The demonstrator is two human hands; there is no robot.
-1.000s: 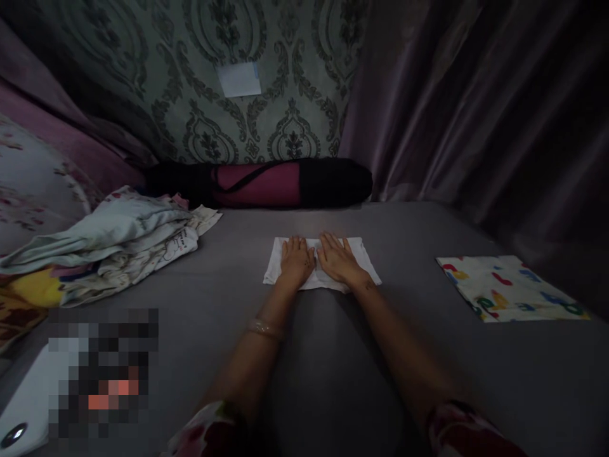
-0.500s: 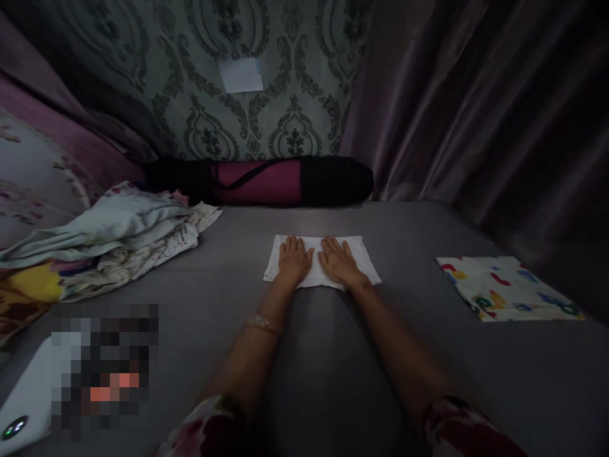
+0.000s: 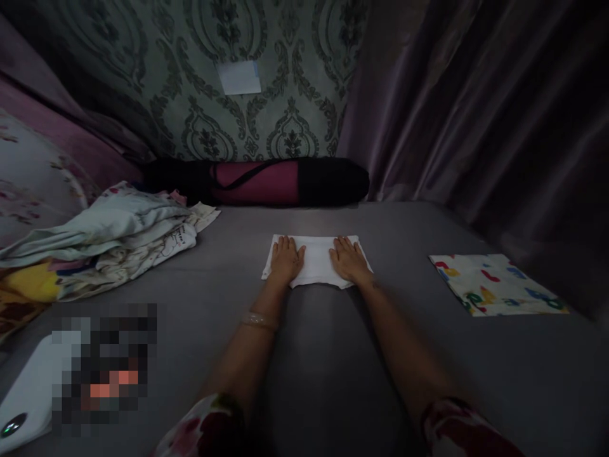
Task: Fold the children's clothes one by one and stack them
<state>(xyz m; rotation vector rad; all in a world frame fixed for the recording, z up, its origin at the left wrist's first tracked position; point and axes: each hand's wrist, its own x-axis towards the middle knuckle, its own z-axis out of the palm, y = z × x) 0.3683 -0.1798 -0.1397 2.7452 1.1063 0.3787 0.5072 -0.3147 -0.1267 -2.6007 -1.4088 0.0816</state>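
Observation:
A folded white cloth [image 3: 318, 261] lies flat on the grey bed sheet [image 3: 318, 355], straight in front of me. My left hand [image 3: 287, 259] rests palm down on its left part, fingers stretched forward. On its right part lies my right hand [image 3: 350, 259], also flat with the fingers extended. Between the two hands a strip of the white cloth shows. Both palms press on the fabric and neither grips it. What garment the cloth is, I cannot make out.
Crumpled clothes [image 3: 128, 222] form a pile on the left. A folded cloth with colourful letters [image 3: 499, 285] lies to the right. Along the wall stretches a black and magenta long bag [image 3: 257, 181]. A white phone [image 3: 33, 387] sits at the lower left, beside a pixelated patch.
My hands have slid apart across the white cloth, the left one outward to the left and the right one outward to the right. More cloth shows between them.

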